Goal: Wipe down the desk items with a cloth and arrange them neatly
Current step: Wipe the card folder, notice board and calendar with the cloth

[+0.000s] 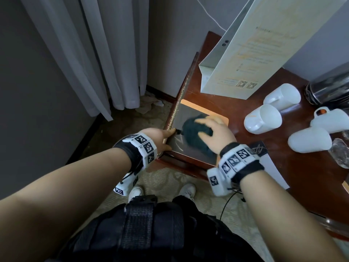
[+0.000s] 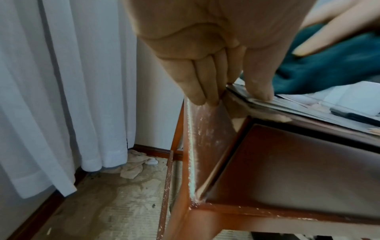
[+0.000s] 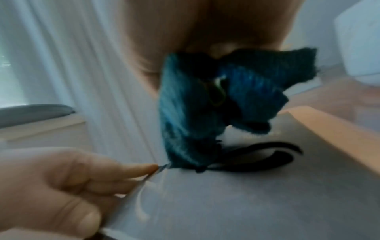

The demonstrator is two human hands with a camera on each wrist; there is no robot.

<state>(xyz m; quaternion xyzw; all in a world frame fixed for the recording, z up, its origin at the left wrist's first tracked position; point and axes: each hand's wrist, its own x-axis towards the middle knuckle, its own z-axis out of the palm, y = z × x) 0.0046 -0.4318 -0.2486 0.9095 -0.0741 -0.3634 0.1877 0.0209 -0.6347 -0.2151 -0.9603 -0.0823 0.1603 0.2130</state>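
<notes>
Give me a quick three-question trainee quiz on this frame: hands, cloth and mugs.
1. True or false: the right hand presses the cloth onto the booklet.
2. The left hand: A) hangs idle, B) holds the booklet's edge, C) holds the cloth?
3. How many white mugs lie on their sides on the desk?
Key: 1 true; 2 B; 3 four.

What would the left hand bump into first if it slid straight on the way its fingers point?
Probably the teal cloth bunched under the right hand; the left hand, pinching the booklet, points straight at it.
</notes>
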